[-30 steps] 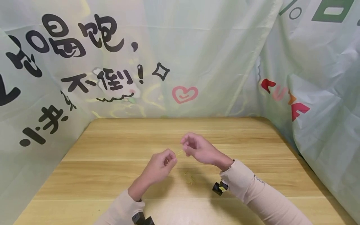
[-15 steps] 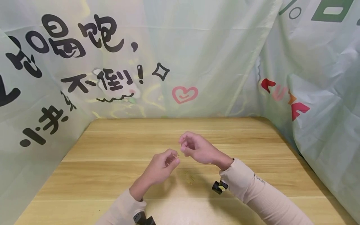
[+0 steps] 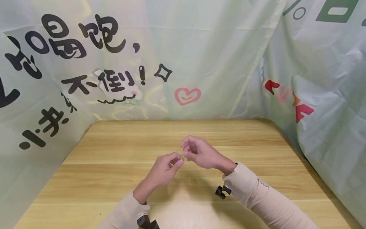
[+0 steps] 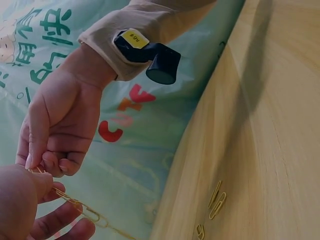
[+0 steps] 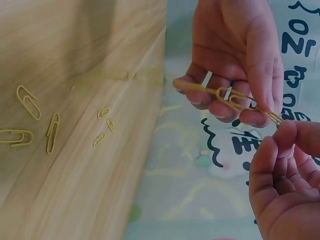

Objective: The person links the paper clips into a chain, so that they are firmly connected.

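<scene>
In the head view, gold wire paper clips (image 3: 193,182) blur beyond counting; the right wrist view's left edge crops one clip (image 5: 18,136).

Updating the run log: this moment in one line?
left hand: pinches paperclip chain | right hand: pinches paperclip at chain's end | loose paperclips: on table | join: unclear

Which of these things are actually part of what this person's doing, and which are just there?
Part of the job:
Left hand and right hand, both pinching
Linked paper clips between them
Loose paper clips on the table, probably

Just there:
Wooden table
Printed cloth around it
Black device at the right wrist
</scene>
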Available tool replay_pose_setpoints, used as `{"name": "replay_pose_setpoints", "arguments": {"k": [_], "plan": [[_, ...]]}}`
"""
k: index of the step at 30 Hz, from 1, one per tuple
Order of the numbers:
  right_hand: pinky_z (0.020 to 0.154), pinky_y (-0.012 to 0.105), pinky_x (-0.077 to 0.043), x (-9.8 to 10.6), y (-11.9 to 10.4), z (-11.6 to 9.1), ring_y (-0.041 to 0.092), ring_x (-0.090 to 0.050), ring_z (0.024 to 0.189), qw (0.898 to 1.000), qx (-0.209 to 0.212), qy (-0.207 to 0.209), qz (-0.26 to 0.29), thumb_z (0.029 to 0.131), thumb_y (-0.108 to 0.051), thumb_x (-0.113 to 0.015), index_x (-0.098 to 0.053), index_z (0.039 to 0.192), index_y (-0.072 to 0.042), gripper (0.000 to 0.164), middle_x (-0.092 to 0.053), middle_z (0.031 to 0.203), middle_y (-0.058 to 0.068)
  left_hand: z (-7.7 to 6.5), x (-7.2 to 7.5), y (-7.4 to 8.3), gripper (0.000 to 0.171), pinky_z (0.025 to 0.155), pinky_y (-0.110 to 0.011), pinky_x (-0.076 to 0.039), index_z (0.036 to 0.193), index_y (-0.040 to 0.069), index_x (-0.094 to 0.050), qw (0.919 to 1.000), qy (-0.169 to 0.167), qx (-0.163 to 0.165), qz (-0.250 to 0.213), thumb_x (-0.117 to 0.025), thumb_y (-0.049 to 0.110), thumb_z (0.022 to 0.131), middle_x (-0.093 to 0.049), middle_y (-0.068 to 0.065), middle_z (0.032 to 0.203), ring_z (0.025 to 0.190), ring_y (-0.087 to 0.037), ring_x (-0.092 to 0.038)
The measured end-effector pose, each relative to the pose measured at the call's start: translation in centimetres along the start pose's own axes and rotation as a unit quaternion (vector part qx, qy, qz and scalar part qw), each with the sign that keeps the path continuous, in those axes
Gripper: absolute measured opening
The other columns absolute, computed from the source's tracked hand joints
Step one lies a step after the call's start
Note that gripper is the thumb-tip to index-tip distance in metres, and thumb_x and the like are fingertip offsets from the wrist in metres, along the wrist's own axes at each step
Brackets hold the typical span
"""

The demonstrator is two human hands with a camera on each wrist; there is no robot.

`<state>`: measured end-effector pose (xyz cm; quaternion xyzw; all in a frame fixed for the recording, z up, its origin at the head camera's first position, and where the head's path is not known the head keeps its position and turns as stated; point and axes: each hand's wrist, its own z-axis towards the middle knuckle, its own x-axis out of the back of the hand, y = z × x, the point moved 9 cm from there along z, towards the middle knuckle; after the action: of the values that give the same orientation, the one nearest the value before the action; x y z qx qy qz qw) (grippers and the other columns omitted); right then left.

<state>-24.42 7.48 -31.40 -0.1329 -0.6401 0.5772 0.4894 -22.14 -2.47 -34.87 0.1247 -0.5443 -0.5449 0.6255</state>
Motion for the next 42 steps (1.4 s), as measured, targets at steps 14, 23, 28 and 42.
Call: {"name": "replay_pose_setpoints", "arguments": {"k": [14,23,28,42], "plan": [[0.062,0.027,-0.049,0.2,1.3,-0.4,0.02,-0.054,0.069,1.0,0.003,0.007,0.001,0.095,-0.001,-0.056,-0.055,0.107,-0.001,0.012,-0.058,0.082,0.007,-0.5,1.0,-0.4,0.017,0.07,-0.027,-0.054,0.097,0.004,-0.067,0.9997,0.013,0.002,0.018,-0.054,0.016,0.1,-0.067,0.0,0.086,0.081,-0.017,-0.064],[0.056,0.024,-0.045,0.0,4.0,-0.6,0.012,-0.05,0.062,0.998,-0.015,0.007,-0.055,0.094,-0.004,-0.06,-0.058,0.103,-0.004,0.01,-0.057,0.076,0.001,-1.0,1.6,-0.8,0.017,0.071,-0.027,-0.053,0.097,0.006,-0.068,0.9995,0.026,0.008,0.018,-0.055,0.016,0.099,-0.067,0.002,0.086,0.081,-0.017,-0.064],[0.055,0.023,-0.044,-0.5,5.2,-0.6,0.009,-0.048,0.06,0.995,0.0,-0.004,-0.104,0.093,-0.003,-0.062,-0.059,0.101,-0.005,0.009,-0.056,0.074,-0.002,-1.2,2.0,-1.0,0.017,0.068,-0.028,-0.054,0.096,0.006,-0.069,0.9991,0.039,0.0,0.016,-0.056,0.016,0.099,-0.067,-0.001,0.083,0.075,-0.013,-0.062],[0.063,0.025,-0.051,-3.0,7.2,-1.3,0.009,-0.058,0.067,0.976,-0.013,-0.096,-0.196,0.09,-0.003,-0.066,-0.062,0.108,0.0,0.018,-0.062,0.079,-0.002,-1.3,2.3,-1.0,0.016,0.064,-0.027,-0.053,0.098,0.001,-0.068,0.9987,0.051,0.007,0.007,-0.059,0.015,0.096,-0.069,-0.004,0.085,0.071,-0.012,-0.063]]}}
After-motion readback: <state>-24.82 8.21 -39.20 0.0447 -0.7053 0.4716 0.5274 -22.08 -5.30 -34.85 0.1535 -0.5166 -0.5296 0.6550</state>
